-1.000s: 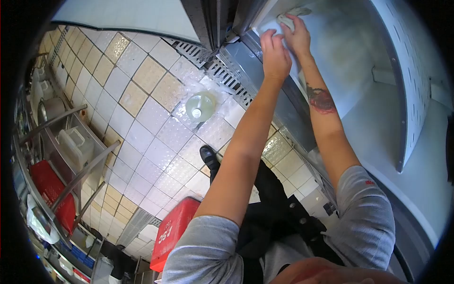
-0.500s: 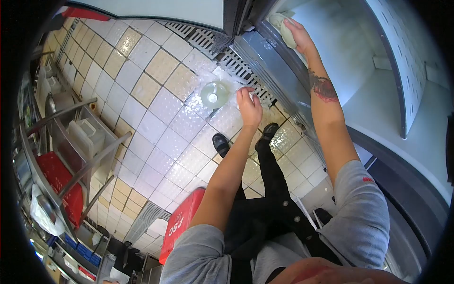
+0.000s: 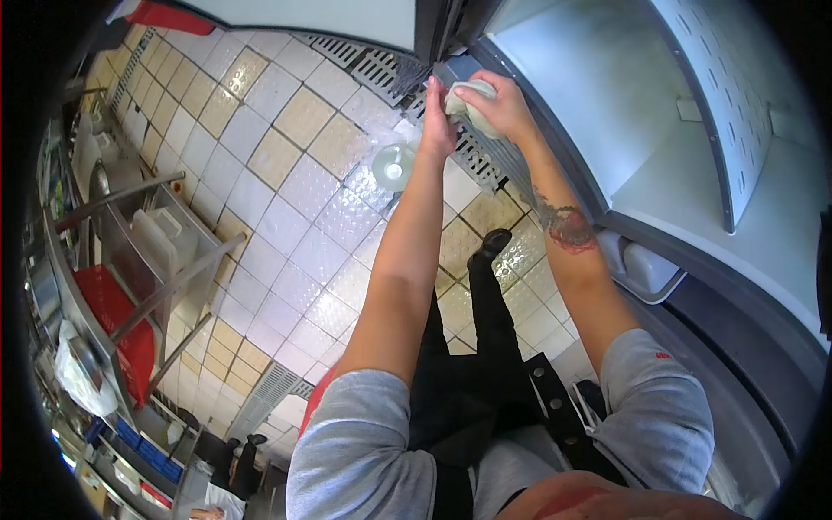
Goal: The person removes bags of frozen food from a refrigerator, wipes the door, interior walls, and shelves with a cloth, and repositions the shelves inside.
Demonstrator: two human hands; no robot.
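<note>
My right hand [image 3: 504, 106] grips a pale, bunched-up cloth [image 3: 472, 106] in front of the frame of an open cabinet [image 3: 598, 104] with a white interior. Close beside the cloth, my left hand [image 3: 438, 123] has its fingers stretched out, palm turned towards it; whether it touches the cloth I cannot tell. Below my left hand, on the wet tiles, stands a round, translucent greenish container [image 3: 393, 167] with a whitish part on top.
A floor drain grate [image 3: 477, 156] runs along the cabinet's foot. To the left stands a metal rack [image 3: 165, 290] with a red tray [image 3: 117, 329] and plastic tubs. A red box [image 3: 316, 399] is partly hidden behind my left arm. Another person's dark-clothed legs [image 3: 247, 464] show at lower left.
My right hand has brought the cloth out from the cabinet's inner edge, leftwards and down. My left hand has risen from near the container to beside the cloth, its fingers straightening.
</note>
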